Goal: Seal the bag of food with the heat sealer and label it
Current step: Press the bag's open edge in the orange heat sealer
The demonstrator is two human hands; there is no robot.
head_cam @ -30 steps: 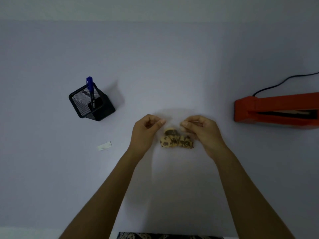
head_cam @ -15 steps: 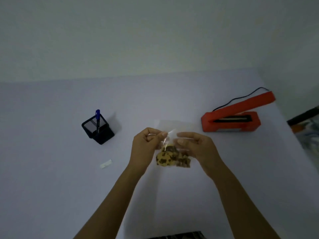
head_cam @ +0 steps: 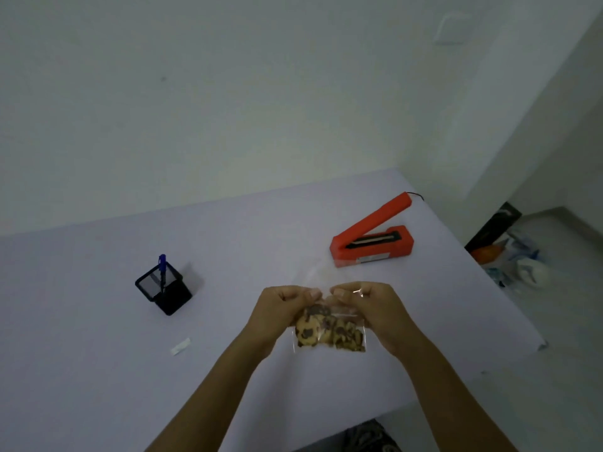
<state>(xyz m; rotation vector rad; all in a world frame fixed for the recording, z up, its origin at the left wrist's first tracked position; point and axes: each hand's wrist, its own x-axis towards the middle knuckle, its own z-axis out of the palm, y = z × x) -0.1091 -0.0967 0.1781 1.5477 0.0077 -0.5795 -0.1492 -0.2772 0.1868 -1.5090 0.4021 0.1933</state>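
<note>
Both hands, left and right, pinch the bag of cookies by its top, above the counter. Uneven pinching could wrinkle the mouth, so the sealer might leave gaps.

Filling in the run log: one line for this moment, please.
left hand+right hand: pinch clear plastic cookie bag top | bag: unsealed | orange heat sealer: open
</note>
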